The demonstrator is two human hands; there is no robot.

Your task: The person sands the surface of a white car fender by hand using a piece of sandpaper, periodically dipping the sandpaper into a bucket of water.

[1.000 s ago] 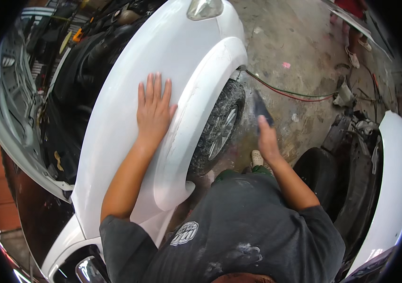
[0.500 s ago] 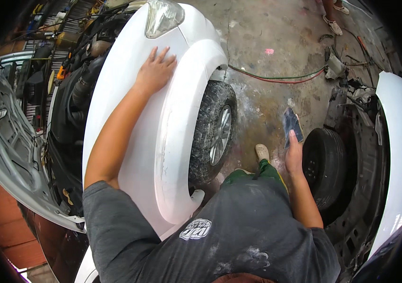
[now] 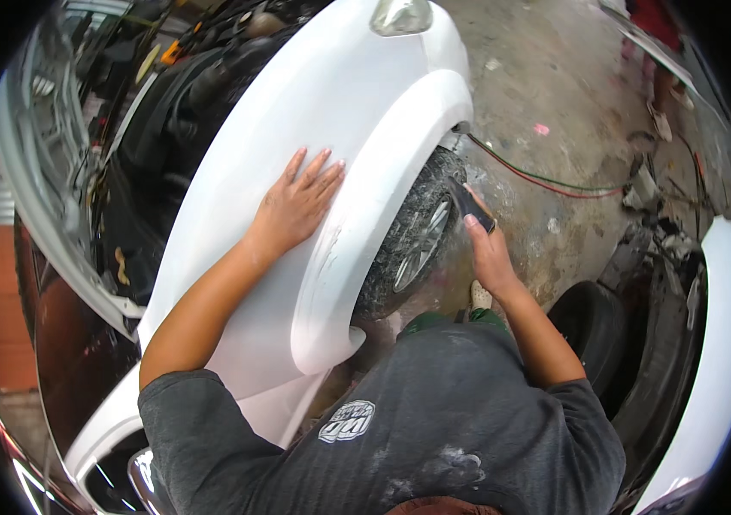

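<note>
My left hand (image 3: 298, 204) lies flat on the white car fender (image 3: 331, 107), fingers spread, just beside the raised wheel arch (image 3: 381, 176). My right hand (image 3: 492, 257) is closed around a dark, flat piece of sandpaper (image 3: 470, 206), thumb on top. It is held over the wheel, apart from the fender as far as I can tell. Below the arch sits a dusty black tire (image 3: 393, 262) with a silver rim (image 3: 421, 249). Rough marks and a chipped line run along the arch's surface. A headlight (image 3: 401, 15) is set in the fender's far end.
On the left, the raised hood (image 3: 65, 206) and open engine bay (image 3: 163, 163) border the fender. A green and red hose (image 3: 554, 186) crosses the concrete floor. At right are a loose tire (image 3: 584, 330) and a white body panel (image 3: 713, 343). Another person's foot (image 3: 660, 123) shows far right.
My left hand has slid back toward me along the fender. My right hand has swung up and left, bringing the sandpaper from beside my leg to over the wheel. The view has shifted.
</note>
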